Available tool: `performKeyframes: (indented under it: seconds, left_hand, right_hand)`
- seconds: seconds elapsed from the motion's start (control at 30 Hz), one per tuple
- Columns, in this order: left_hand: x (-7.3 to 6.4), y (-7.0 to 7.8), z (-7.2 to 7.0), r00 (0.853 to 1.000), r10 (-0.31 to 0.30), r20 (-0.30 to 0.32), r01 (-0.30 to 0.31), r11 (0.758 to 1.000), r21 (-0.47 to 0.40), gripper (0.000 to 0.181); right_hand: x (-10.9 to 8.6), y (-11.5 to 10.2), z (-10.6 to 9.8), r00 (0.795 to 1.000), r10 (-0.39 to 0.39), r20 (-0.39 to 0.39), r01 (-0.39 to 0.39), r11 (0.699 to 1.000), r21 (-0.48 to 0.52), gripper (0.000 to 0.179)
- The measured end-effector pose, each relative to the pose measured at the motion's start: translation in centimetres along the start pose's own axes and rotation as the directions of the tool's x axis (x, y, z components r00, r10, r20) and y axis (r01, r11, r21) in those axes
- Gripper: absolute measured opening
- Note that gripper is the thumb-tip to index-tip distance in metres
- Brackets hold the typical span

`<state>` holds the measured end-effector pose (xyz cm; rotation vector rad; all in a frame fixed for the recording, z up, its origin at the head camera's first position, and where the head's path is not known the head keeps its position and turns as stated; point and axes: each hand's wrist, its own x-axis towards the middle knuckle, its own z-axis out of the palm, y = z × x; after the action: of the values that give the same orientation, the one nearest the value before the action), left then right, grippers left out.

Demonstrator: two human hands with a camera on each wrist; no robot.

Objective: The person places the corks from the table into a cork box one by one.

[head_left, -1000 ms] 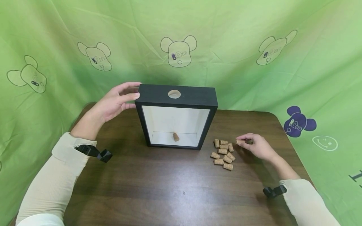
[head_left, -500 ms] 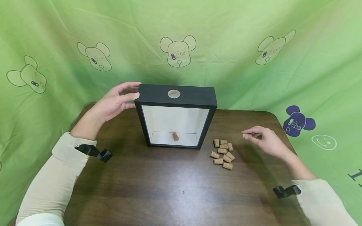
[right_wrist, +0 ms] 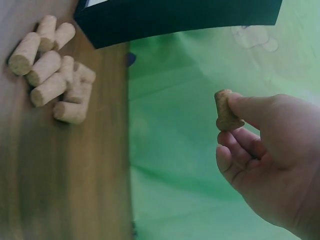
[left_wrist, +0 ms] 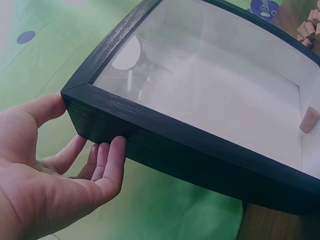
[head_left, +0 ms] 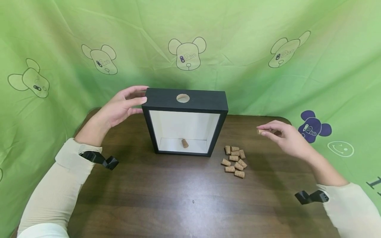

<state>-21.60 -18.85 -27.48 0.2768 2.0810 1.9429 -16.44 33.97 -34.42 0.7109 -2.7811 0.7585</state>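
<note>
A black shadow box frame (head_left: 205, 100) with a clear front stands upright on the table. Its top has a round hole (head_left: 183, 98), and one cork (head_left: 185, 143) lies on its white floor. At the upper left corner, my left hand (head_left: 114, 107) holds the frame, fingertips against its side in the left wrist view. To the right, my right hand (head_left: 287, 137) is raised and pinches another cork (right_wrist: 223, 107) between thumb and fingers. Several loose corks (head_left: 233, 158) lie grouped on the table between the frame and my right hand.
The brown wooden table (head_left: 166, 195) has a rounded far edge close to a green curtain (head_left: 238, 39) printed with bear heads. Each wrist wears a black camera mount, one by the left sleeve (head_left: 47, 195) and one by the right sleeve (head_left: 354, 205).
My right hand has lifted away from the group of corks, up and to the right, with the pinched cork. My left hand and the frame stay in place.
</note>
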Motion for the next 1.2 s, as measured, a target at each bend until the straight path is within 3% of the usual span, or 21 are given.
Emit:
performKeyframes:
  seconds: [0.3,0.77,1.2]
  left_hand:
    - [0.0,0.0,0.0,1.0,-0.005,-0.001,0.005,1.0,0.005,0.057]
    - [-0.1,0.1,-0.1,1.0,0.002,0.002,-0.002,1.0,0.014,0.056]
    - [-0.1,0.1,-0.1,1.0,-0.003,0.004,0.003,1.0,0.006,0.056]
  right_hand:
    - [0.9,-2.1,-1.4,0.999,-0.002,-0.038,0.003,1.0,0.011,0.026]
    - [2.5,-4.9,-3.9,0.993,-0.071,-0.095,0.067,0.997,-0.042,0.025]
    - [4.2,-7.6,-5.2,0.99,-0.101,-0.096,0.097,0.994,-0.051,0.028]
